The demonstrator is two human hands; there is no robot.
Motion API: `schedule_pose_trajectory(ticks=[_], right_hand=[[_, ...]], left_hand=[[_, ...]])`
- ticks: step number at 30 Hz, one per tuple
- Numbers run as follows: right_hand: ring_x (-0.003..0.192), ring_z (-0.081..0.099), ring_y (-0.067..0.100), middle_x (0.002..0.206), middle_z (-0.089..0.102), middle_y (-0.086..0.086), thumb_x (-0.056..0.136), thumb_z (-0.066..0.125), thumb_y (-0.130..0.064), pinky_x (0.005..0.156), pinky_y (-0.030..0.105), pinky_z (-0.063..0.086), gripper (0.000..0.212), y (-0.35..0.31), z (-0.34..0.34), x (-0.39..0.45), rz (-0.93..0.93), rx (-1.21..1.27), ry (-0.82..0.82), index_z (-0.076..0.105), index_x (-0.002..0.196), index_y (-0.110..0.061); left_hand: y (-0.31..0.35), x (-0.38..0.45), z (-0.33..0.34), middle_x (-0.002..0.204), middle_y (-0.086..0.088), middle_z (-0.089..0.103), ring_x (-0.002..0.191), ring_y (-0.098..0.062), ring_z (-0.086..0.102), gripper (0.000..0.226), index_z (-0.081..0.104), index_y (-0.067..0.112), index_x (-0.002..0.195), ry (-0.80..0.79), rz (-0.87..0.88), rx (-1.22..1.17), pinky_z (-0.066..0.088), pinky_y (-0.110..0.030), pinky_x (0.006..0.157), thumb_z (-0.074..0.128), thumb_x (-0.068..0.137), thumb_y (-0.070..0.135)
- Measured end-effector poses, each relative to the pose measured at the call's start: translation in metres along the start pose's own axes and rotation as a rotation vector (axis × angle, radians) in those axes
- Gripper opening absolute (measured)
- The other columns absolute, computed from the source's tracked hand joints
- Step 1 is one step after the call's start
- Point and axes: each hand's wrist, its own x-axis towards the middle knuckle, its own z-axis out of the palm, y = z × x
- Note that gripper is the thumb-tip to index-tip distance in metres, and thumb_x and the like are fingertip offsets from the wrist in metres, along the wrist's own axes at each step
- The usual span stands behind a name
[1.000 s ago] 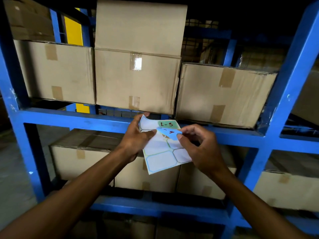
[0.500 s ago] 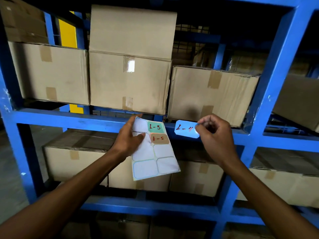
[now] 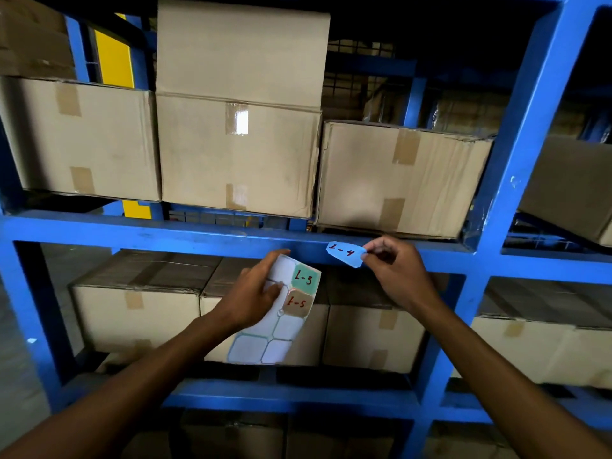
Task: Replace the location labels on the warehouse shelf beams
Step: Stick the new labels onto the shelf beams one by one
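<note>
Pinching a blue label (image 3: 346,254) at its right end, the right hand (image 3: 399,276) holds it in front of the shelf beam (image 3: 165,234), between thumb and forefinger, with the other fingers curled behind. The label carries red handwriting that reads like "L-4". It sits tilted, its left end a little higher, and it overlaps the front face of the beam; whether it already touches the metal I cannot tell.

Just to the left and lower, the left hand (image 3: 253,298) grips a sheet (image 3: 275,326) of labels, the thumb pressing on the front and the fingers wrapped behind its upper edge. The sheet hangs down from the hand, slightly tilted. On it stay a green label (image 3: 306,279) with "L-3" and, right below, a brown label (image 3: 297,303) with something like "L-5". The other fields of the sheet look white and blank.

The beam is part of a blue rack, and a blue upright (image 3: 516,154) rises to the right of the hands. On the level above the beam stand cardboard boxes: a left box (image 3: 82,137), a middle box (image 3: 238,154) with one more box stacked on it, and a right box (image 3: 397,180), all closed with tape. Below the beam, more boxes (image 3: 132,313) stand side by side behind the hands. A yellow post (image 3: 114,54) shows behind the rack at upper left.
</note>
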Motion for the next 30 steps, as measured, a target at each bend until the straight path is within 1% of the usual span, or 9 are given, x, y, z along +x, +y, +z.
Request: schedule_pose_trajectory(ticks=[1, 3, 4, 8, 11, 15, 19, 22, 30], right_hand=[[0.089, 0.057, 0.007, 0.091, 0.063, 0.000, 0.084, 0.062, -0.009, 0.064, 0.014, 0.043, 0.009, 0.007, 0.006, 0.004, 0.006, -0.010, -0.005, 0.063, 0.092, -0.014], [0.083, 0.055, 0.001, 0.086, 0.061, -0.006, 0.084, 0.063, -0.011, 0.062, 0.014, 0.043, 0.009, 0.019, 0.017, 0.012, 0.018, -0.033, -0.016, 0.062, 0.088, -0.020], [0.082, 0.054, -0.001, 0.084, 0.059, -0.010, 0.084, 0.063, -0.013, 0.061, 0.013, 0.042, 0.011, 0.024, 0.025, 0.016, 0.027, -0.047, -0.028, 0.061, 0.085, -0.024], [0.081, 0.054, 0.000, 0.081, 0.057, -0.012, 0.084, 0.062, -0.016, 0.059, 0.014, 0.040, 0.020, 0.040, 0.049, 0.034, 0.037, -0.056, -0.054, 0.056, 0.079, -0.033], [0.076, 0.055, 0.001, 0.077, 0.057, -0.013, 0.083, 0.062, -0.016, 0.057, 0.012, 0.038, 0.021, 0.046, 0.057, 0.048, 0.025, -0.064, -0.036, 0.056, 0.076, -0.034], [0.069, 0.054, -0.001, 0.072, 0.057, -0.012, 0.081, 0.063, -0.014, 0.050, 0.003, 0.040, 0.020, 0.052, 0.062, 0.058, 0.022, -0.087, -0.004, 0.057, 0.072, -0.030], [0.071, 0.055, 0.000, 0.074, 0.057, -0.009, 0.082, 0.062, -0.014, 0.052, 0.009, 0.040, 0.015, 0.060, 0.067, 0.063, 0.040, -0.122, -0.013, 0.058, 0.074, -0.026], [0.071, 0.055, 0.000, 0.077, 0.059, -0.005, 0.082, 0.062, -0.014, 0.053, 0.007, 0.040, 0.010, 0.064, 0.069, 0.064, 0.031, -0.136, 0.001, 0.060, 0.077, -0.023], [0.068, 0.054, -0.001, 0.071, 0.056, -0.015, 0.082, 0.062, -0.017, 0.055, 0.012, 0.039, 0.012, 0.066, 0.069, 0.069, 0.023, -0.193, -0.010, 0.058, 0.076, -0.026]], left_hand=[[-0.005, -0.001, 0.001, 0.126, -0.011, 0.060, 0.109, -0.024, 0.057, 0.057, 0.028, 0.026, 0.142, -0.017, 0.017, 0.035, 0.048, -0.030, 0.092, 0.052, 0.092, 0.014], [-0.009, -0.003, 0.002, 0.120, -0.014, 0.064, 0.088, -0.009, 0.059, 0.065, 0.018, 0.027, 0.147, -0.073, 0.056, 0.065, 0.044, -0.003, 0.075, 0.051, 0.093, 0.011], [-0.012, -0.002, 0.003, 0.116, -0.015, 0.066, 0.081, -0.008, 0.060, 0.070, 0.013, 0.028, 0.148, -0.110, 0.076, 0.085, 0.043, -0.001, 0.068, 0.051, 0.092, 0.010], [-0.022, 0.011, 0.005, 0.115, -0.015, 0.068, 0.085, -0.025, 0.067, 0.081, -0.006, 0.034, 0.145, -0.221, 0.142, 0.227, 0.051, -0.024, 0.064, 0.051, 0.092, 0.010], [-0.029, 0.025, 0.007, 0.112, -0.018, 0.068, 0.083, -0.029, 0.066, 0.083, -0.013, 0.038, 0.141, -0.268, 0.157, 0.328, 0.047, -0.030, 0.063, 0.050, 0.093, 0.013], [-0.037, 0.042, 0.013, 0.123, -0.019, 0.062, 0.094, -0.029, 0.065, 0.088, -0.021, 0.044, 0.135, -0.343, 0.170, 0.402, 0.055, -0.038, 0.076, 0.051, 0.093, 0.015], [-0.041, 0.058, 0.020, 0.126, -0.018, 0.059, 0.094, -0.025, 0.064, 0.094, -0.028, 0.050, 0.127, -0.369, 0.237, 0.434, 0.055, -0.034, 0.073, 0.052, 0.092, 0.018], [-0.043, 0.066, 0.026, 0.128, -0.019, 0.057, 0.094, -0.025, 0.064, 0.097, -0.031, 0.050, 0.124, -0.379, 0.247, 0.460, 0.056, -0.038, 0.076, 0.054, 0.092, 0.016], [-0.043, 0.081, 0.036, 0.124, -0.020, 0.056, 0.097, -0.027, 0.061, 0.099, -0.034, 0.047, 0.126, -0.365, 0.229, 0.556, 0.052, -0.036, 0.074, 0.055, 0.090, 0.020]])
